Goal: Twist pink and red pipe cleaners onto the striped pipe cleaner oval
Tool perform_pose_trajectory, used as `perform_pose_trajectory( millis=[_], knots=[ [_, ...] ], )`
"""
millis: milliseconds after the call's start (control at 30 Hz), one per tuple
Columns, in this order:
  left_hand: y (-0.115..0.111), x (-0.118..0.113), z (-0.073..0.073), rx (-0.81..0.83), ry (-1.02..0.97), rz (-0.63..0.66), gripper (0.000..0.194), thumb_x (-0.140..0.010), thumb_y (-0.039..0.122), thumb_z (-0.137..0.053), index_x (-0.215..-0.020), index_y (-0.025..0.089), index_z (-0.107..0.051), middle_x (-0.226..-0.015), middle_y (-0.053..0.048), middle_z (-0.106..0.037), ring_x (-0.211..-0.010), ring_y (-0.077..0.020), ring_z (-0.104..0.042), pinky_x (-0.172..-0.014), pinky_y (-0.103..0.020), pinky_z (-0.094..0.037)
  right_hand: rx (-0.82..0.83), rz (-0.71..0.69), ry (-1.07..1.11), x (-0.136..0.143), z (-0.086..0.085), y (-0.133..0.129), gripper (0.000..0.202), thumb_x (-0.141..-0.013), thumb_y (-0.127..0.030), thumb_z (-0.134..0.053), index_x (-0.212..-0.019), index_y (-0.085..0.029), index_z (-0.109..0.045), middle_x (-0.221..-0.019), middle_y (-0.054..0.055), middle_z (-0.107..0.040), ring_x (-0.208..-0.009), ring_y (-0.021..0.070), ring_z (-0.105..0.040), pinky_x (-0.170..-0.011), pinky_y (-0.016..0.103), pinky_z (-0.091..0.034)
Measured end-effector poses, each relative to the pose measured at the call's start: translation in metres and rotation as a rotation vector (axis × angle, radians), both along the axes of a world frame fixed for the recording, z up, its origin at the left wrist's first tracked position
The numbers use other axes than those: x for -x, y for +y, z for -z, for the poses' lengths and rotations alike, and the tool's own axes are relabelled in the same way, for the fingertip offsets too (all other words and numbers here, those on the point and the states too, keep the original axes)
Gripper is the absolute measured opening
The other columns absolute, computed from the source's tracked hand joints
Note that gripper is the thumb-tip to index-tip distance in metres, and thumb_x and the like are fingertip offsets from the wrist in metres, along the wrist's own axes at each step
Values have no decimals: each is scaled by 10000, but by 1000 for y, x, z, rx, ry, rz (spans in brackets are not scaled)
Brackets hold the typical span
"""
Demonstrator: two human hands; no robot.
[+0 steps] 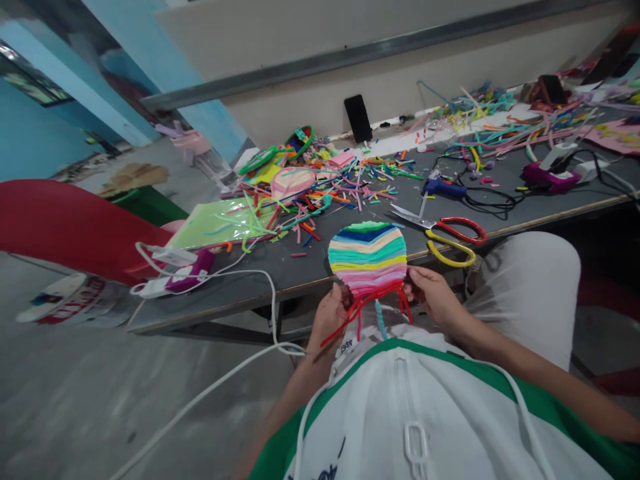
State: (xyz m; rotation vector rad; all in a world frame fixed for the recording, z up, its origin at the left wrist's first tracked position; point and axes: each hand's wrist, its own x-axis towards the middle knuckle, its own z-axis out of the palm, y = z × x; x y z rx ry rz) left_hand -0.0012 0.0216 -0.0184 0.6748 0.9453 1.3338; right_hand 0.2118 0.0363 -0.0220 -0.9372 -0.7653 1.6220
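A round disc striped with coloured pipe cleaners (369, 257) is held up at the table's front edge, over my lap. Its bands run from green and blue at the top through cream, teal, yellow and pink to red, where loose red ends hang down. My left hand (331, 310) grips its lower left rim, fingers partly hidden. On the lower right rim, my right hand (430, 290) pinches the edge between thumb and fingers. Scissors (437, 233) with one red and one yellow handle lie open just right of the disc.
A blue glue gun (445, 189) with a black cord lies behind the scissors. Cut pipe cleaner pieces (320, 200) are scattered across the grey table (250, 293). A phone (358, 119) leans at the back. White cables (273, 293) trail off the left side by a red chair (75, 227).
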Motion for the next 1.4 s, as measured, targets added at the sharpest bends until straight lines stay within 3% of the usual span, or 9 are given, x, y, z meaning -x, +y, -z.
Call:
perform_pose_trajectory(
  millis=[200,400,567,633,800,933,1033,1233,1400],
  knots=[
    [12,-4,-13,-24,-58,41,295,-766,418,-660,-899,154,-674,-912,-106,-687,-812,-191,-647,-795,-336,-508,217,-217,166,-6,10,-13,203,-728,-262,-717,-890,-142,-690,-681,35,-659,-555,93,-573,-541,196,-471],
    [14,-9,-14,40,24,-63,198,-717,320,-722,-664,162,-615,-569,12,-562,-508,-84,-515,-555,-208,-449,237,-328,252,-3,12,-14,204,-719,-230,-728,-899,-147,-680,-739,37,-677,-616,101,-606,-596,208,-492],
    [14,-7,-10,59,72,-72,211,-722,328,-721,-694,157,-600,-550,28,-537,-497,-76,-499,-514,-194,-412,275,-379,322,-4,3,-15,246,-741,-206,-690,-982,-170,-659,-939,72,-709,-767,132,-653,-683,251,-517],
    [14,-7,-9,58,86,-73,231,-724,347,-717,-692,154,-593,-549,21,-543,-518,-88,-524,-511,-197,-410,270,-383,318,-4,0,-16,235,-765,-235,-667,-993,-182,-658,-955,64,-711,-774,137,-653,-678,260,-519],
    [13,-8,-9,66,86,-64,240,-705,356,-731,-695,157,-596,-563,8,-566,-533,-102,-544,-507,-203,-415,174,-311,179,2,-1,-17,171,-722,-269,-716,-825,-137,-680,-775,31,-696,-531,62,-540,-531,187,-450],
    [14,-6,-17,87,34,-45,213,-683,316,-750,-737,158,-619,-662,-6,-614,-561,-92,-542,-562,-214,-451,141,-287,128,2,-2,-16,156,-683,-238,-736,-772,-128,-671,-746,37,-690,-511,57,-503,-502,177,-413],
    [14,-3,-26,126,-2,4,241,-683,328,-750,-689,149,-589,-605,15,-556,-516,-72,-488,-533,-200,-429,137,-292,122,-3,-2,-15,145,-690,-215,-728,-786,-125,-667,-778,44,-696,-512,54,-495,-492,170,-402],
    [13,-2,-30,131,43,44,194,-673,267,-760,-721,152,-611,-549,41,-501,-435,-42,-395,-444,-164,-350,235,-394,282,-11,1,-15,210,-737,-192,-697,-939,-148,-664,-901,55,-700,-607,68,-572,-625,204,-483],
    [13,-6,-25,126,35,18,230,-660,279,-765,-819,159,-650,-715,-19,-653,-543,-88,-560,-572,-217,-468,262,-400,350,-11,4,-16,299,-694,-121,-713,-980,-172,-644,-928,51,-700,-639,72,-601,-671,217,-506]
  ],
)
